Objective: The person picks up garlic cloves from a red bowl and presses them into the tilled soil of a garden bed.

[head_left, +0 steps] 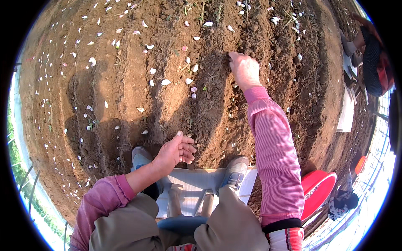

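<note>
My right hand (246,69) reaches forward and touches the loose brown soil (213,94) of a furrow. Its fingers are bent downward, and whatever may be between the fingertips is hidden. My left hand (172,152) hovers above the ground near my shoes, fingers loosely curled and a little apart, with nothing visible in it. Pale garlic cloves lie scattered along the furrows. Between the hands are a white clove (165,82), another white clove (188,81) and a pinkish clove (193,89). A further clove (230,28) rests beyond my right hand.
Under my shoes (235,172) lies a pale board (201,175), and a low blue stool (182,224) stands between my knees. A red basin (318,191) sits to the right. At the right rim another person (372,69) is beside a white board (346,113).
</note>
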A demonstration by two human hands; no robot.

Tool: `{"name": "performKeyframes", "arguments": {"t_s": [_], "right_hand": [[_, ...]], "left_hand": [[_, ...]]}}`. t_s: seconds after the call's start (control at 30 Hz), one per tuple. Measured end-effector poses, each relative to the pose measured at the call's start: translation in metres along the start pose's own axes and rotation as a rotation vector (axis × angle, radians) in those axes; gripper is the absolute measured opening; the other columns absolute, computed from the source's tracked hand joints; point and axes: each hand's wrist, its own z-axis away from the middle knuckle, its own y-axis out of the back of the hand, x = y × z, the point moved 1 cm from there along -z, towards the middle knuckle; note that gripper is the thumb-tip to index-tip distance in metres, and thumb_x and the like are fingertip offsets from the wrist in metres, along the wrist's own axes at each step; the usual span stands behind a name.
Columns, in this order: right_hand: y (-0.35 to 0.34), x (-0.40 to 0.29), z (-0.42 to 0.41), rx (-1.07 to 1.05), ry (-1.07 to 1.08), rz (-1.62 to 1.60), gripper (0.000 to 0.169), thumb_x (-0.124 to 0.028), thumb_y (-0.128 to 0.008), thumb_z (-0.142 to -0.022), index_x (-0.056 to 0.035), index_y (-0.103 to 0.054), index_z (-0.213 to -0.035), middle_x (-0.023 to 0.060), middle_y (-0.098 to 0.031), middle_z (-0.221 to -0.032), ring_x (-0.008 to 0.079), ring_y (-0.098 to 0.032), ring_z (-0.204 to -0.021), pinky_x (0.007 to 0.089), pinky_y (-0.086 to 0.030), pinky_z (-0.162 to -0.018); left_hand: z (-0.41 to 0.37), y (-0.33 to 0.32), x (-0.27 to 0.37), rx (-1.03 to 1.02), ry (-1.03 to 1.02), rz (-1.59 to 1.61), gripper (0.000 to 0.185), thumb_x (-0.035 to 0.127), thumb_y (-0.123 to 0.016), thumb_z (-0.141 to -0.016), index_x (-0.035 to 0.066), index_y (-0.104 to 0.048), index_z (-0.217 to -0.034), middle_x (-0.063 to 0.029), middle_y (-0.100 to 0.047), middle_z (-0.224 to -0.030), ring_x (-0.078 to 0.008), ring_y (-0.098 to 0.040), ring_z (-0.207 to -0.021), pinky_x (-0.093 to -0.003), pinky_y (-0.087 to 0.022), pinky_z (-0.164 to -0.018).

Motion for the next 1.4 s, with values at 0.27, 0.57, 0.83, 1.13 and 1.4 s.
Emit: {"name": "performKeyframes", "arguments": {"t_s": [0.27,0.57,0.83,1.13,1.4], "right_hand": [[0.006,0.015,0.032,0.124,0.042,-0.264,0.012,-0.007,-0.068,-0.086,-0.0101,-0.072,-0.097,0.0064,-0.065,-0.085,0.0194,-0.063,-0.072,0.0351,-0.055,-0.069],[-0.018,0.022,0.041,0.137,0.177,-0.024,0.017,-0.005,-0.064,-0.081,-0.0098,-0.067,-0.097,0.0073,-0.062,-0.099,0.0246,-0.06,-0.098,0.0386,-0.049,-0.084],[0.0,0.024,0.035,-0.021,-0.03,-0.368,0.013,-0.008,-0.067,-0.087,-0.0047,-0.069,-0.1,0.0125,-0.068,-0.094,0.0251,-0.069,-0.087,0.0369,-0.059,-0.078],[-0.005,-0.008,0.019,-0.231,0.124,0.112,0.012,0.0,-0.07,-0.08,-0.0045,-0.068,-0.091,0.014,-0.065,-0.101,0.0268,-0.065,-0.097,0.0382,-0.053,-0.089],[0.032,0.029,0.072,0.238,0.148,-0.256,0.016,-0.019,-0.075,-0.083,-0.0051,-0.072,-0.092,0.0082,-0.072,-0.096,0.0192,-0.069,-0.087,0.0324,-0.057,-0.08]], "left_hand": [[0.003,0.006,0.005,0.017,-0.027,0.025,0.059,0.051,-0.028,-0.105,0.0,-0.053,-0.119,-0.0114,-0.064,-0.096,-0.0209,-0.063,-0.081,-0.0354,-0.053,-0.075],[0.001,-0.003,0.007,-0.001,-0.023,-0.01,0.06,0.052,-0.03,-0.104,0.0,-0.054,-0.12,-0.0116,-0.065,-0.095,-0.0201,-0.064,-0.08,-0.0351,-0.053,-0.075],[0.001,0.001,0.007,0.01,-0.026,-0.018,0.06,0.053,-0.031,-0.104,0.0,-0.054,-0.119,-0.0115,-0.065,-0.094,-0.0197,-0.064,-0.079,-0.0346,-0.053,-0.075],[-0.002,-0.002,0.006,0.033,-0.021,-0.037,0.057,0.05,-0.029,-0.105,0.001,-0.055,-0.118,-0.0101,-0.065,-0.093,-0.019,-0.064,-0.079,-0.034,-0.053,-0.073],[-0.001,-0.007,0.0,-0.055,-0.003,-0.087,0.052,0.047,-0.035,-0.105,0.001,-0.055,-0.12,-0.0107,-0.064,-0.096,-0.0193,-0.063,-0.08,-0.0342,-0.053,-0.075]]}}
